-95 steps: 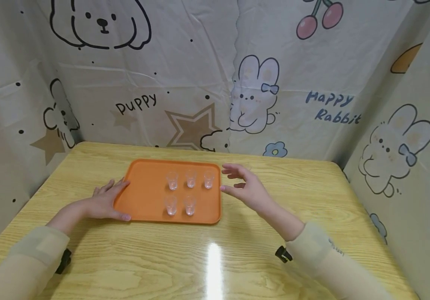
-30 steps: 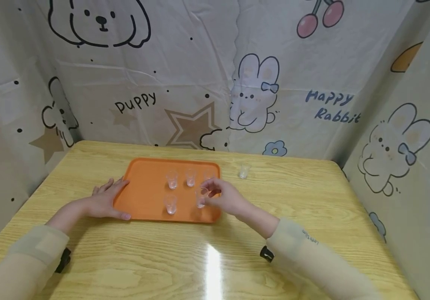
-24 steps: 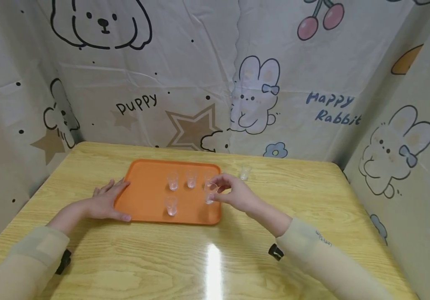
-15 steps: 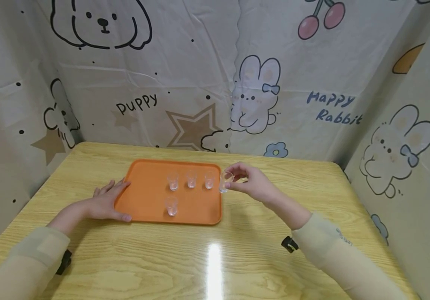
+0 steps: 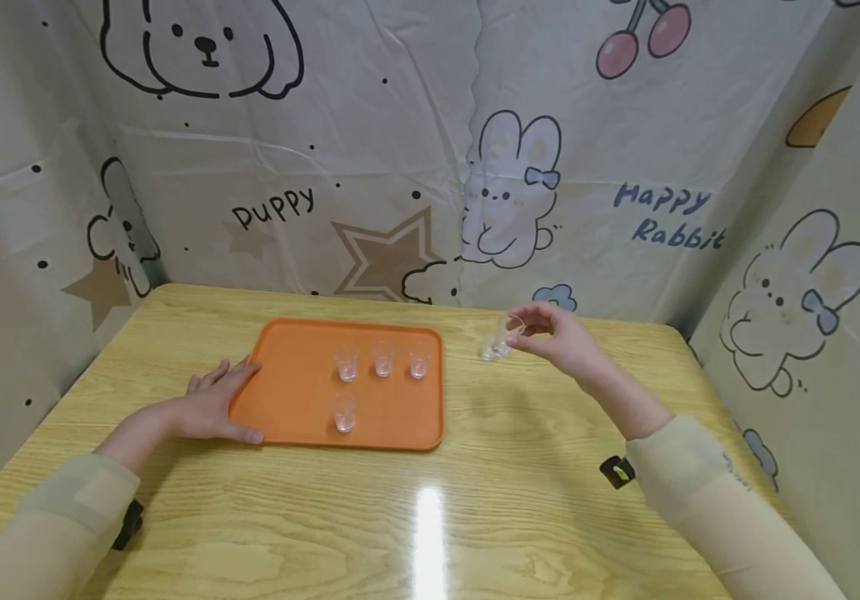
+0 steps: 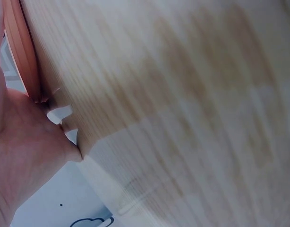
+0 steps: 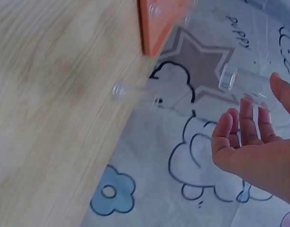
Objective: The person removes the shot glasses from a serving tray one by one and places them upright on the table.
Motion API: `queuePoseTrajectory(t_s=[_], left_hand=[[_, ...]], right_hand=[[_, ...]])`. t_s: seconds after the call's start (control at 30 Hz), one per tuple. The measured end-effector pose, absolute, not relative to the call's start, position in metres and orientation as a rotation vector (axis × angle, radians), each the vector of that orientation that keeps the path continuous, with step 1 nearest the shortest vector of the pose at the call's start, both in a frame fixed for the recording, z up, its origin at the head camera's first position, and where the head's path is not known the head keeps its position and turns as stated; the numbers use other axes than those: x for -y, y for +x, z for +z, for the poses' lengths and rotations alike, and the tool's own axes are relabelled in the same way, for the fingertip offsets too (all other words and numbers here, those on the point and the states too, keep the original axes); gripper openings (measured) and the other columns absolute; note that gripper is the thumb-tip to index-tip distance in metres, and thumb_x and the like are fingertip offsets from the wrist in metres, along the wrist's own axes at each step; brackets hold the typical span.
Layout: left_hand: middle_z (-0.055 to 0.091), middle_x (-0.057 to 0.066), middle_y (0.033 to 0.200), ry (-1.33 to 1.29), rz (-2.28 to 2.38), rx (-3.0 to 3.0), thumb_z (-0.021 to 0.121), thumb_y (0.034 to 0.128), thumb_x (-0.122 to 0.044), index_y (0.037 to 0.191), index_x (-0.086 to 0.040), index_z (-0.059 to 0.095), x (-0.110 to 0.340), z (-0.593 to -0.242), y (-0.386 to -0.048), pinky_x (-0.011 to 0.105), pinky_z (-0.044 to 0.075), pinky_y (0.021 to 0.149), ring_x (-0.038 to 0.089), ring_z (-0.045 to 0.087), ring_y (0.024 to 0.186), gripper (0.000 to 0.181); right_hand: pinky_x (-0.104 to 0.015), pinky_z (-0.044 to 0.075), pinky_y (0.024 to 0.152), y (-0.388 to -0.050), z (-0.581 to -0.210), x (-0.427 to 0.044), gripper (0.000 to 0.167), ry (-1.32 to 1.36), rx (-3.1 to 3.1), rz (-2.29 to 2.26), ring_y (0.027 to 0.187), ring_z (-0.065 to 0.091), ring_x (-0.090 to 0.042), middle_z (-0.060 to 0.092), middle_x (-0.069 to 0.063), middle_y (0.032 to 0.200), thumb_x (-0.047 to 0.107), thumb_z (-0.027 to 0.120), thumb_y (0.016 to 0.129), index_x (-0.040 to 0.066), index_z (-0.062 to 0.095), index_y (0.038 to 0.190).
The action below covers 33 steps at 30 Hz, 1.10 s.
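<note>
In the head view, the right hand [image 5: 561, 337] has its fingers [image 5: 535, 309] partly curled, gripping a small clear glass [image 5: 506, 337] between thumb and fingertips. The glass leans slightly, rim nearest the fingers, and is see-through. Just left of these fingers, a second glass [image 5: 487, 351] stands on the tabletop [image 5: 520, 517]. The left hand [image 5: 208, 408] lies spread open, fingers and thumb touching the left edge of an orange tray [image 5: 287, 400]. On the tray, to the right of the left fingers, four more glasses [image 5: 382, 360] stand upright: three in the far row, one nearer.

In the left wrist view, the hand sits against the tray's rim, the tabletop beside it; most of its fingers are hidden.

In the right wrist view, the gripped glass shows a ribbed, thick base pointing away from the fingers, clear of the tabletop. The second glass stands apart beyond the fingertips, and the tray's corner lies farther off.
</note>
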<state>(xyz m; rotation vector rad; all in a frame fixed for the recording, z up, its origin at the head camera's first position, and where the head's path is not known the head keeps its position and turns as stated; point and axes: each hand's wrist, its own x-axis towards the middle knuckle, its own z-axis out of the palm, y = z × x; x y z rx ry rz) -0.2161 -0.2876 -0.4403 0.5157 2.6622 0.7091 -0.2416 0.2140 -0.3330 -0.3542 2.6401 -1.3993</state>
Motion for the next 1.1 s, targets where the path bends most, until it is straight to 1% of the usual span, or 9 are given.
queuePoseTrajectory(t_s=[0.27,0.6,0.7,0.8,0.93,1.1], left_hand=[[0.003,0.028,0.155,0.509,0.724,-2.657,0.078,0.0705,-0.051,0.150,-0.001,0.012,0.287,-0.440,-0.214,0.074,-0.010,0.097,0.054,-0.007,0.137,0.115],[0.002,0.026,0.155,0.509,0.707,-2.670,0.077,0.0703,-0.053,0.150,-0.002,0.011,0.289,-0.444,-0.216,0.074,-0.010,0.098,0.053,-0.008,0.138,0.115],[0.002,0.026,0.155,0.511,0.706,-2.671,0.077,0.0702,-0.053,0.151,-0.003,0.011,0.289,-0.444,-0.216,0.074,-0.010,0.098,0.053,-0.008,0.138,0.115],[0.001,0.026,0.155,0.511,0.710,-2.667,0.077,0.0701,-0.053,0.151,-0.003,0.011,0.288,-0.443,-0.216,0.073,-0.010,0.098,0.053,-0.008,0.138,0.116],[0.001,0.026,0.155,0.509,0.715,-2.662,0.077,0.0703,-0.052,0.151,-0.003,0.011,0.289,-0.443,-0.216,0.073,-0.010,0.098,0.053,-0.008,0.138,0.116],[0.001,0.025,0.156,0.512,0.708,-2.664,0.077,0.0704,-0.053,0.151,-0.003,0.010,0.289,-0.443,-0.216,0.073,-0.010,0.098,0.052,-0.009,0.138,0.116]], right_hand=[[-0.041,0.042,0.097,-0.256,-0.347,-0.235,0.046,-0.166,-2.691,-1.420,0.110,0.051,-0.027,0.057,-0.015,0.124,0.023,0.066,0.090,0.005,0.050,0.128],[-0.038,0.045,0.094,-0.277,-0.388,-0.254,0.048,-0.074,-2.737,-1.451,0.110,0.051,-0.029,0.056,-0.018,0.124,0.022,0.065,0.091,0.002,0.049,0.130],[-0.035,0.044,0.093,-0.281,-0.400,-0.258,0.049,-0.040,-2.737,-1.469,0.109,0.051,-0.028,0.056,-0.019,0.125,0.020,0.065,0.091,0.001,0.048,0.132],[-0.030,0.044,0.090,-0.285,-0.411,-0.261,0.048,-0.023,-2.721,-1.502,0.108,0.051,-0.027,0.055,-0.020,0.125,0.017,0.064,0.091,0.000,0.047,0.132],[-0.022,0.043,0.084,-0.291,-0.423,-0.263,0.047,-0.015,-2.711,-1.501,0.107,0.051,-0.026,0.055,-0.022,0.126,0.016,0.063,0.091,-0.001,0.046,0.132],[-0.017,0.042,0.076,-0.294,-0.431,-0.264,0.046,0.035,-2.695,-1.493,0.109,0.050,-0.026,0.055,-0.021,0.127,0.015,0.062,0.092,0.000,0.046,0.132]])
